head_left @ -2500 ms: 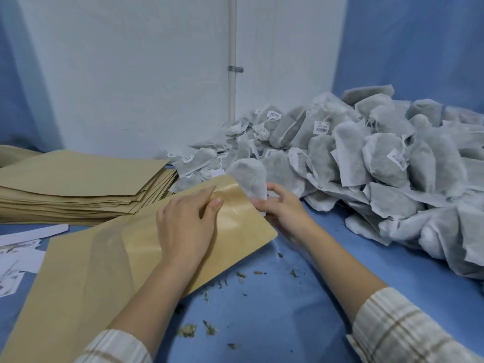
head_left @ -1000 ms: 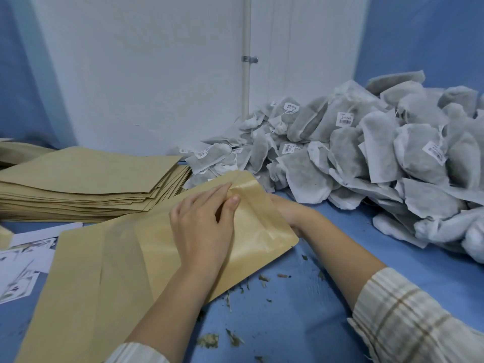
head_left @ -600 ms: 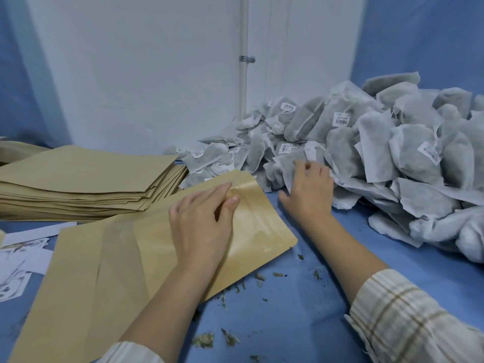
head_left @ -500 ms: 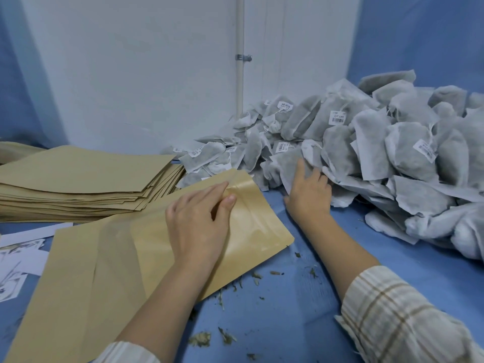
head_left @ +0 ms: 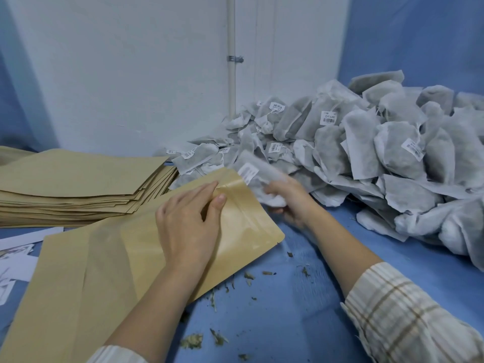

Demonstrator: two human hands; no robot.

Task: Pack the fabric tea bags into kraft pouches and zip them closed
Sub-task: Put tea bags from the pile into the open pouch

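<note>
Bench (head_left: 327, 297): stack of flat pouches (head_left: 78, 189) at left rear; heap of tea bags (head_left: 379, 158) at right rear, against the wall (head_left: 131, 74). Open pouch (head_left: 241, 224) at centre, lying on further flat pouches (head_left: 65, 284) in front of the stack. Paper sheets (head_left: 15, 258) at far left edge. Loose tea crumbs (head_left: 217, 336) on the bench, before the open pouch.

setting: small hand-packing workroom, makeshift. evidence: work surface under a blue cloth (head_left: 301, 323); bulk heap of grey fabric tea bags (head_left: 366, 158) with barcode tags, piled against the far corner; tall stack of flat kraft pouches (head_left: 78, 184) at left; printed paper labels (head_left: 15, 260) at the left edge; loose herb crumbs (head_left: 220, 336) scattered on the cloth; plain white wall (head_left: 131, 74) with a clamped pipe (head_left: 231, 58).
</note>
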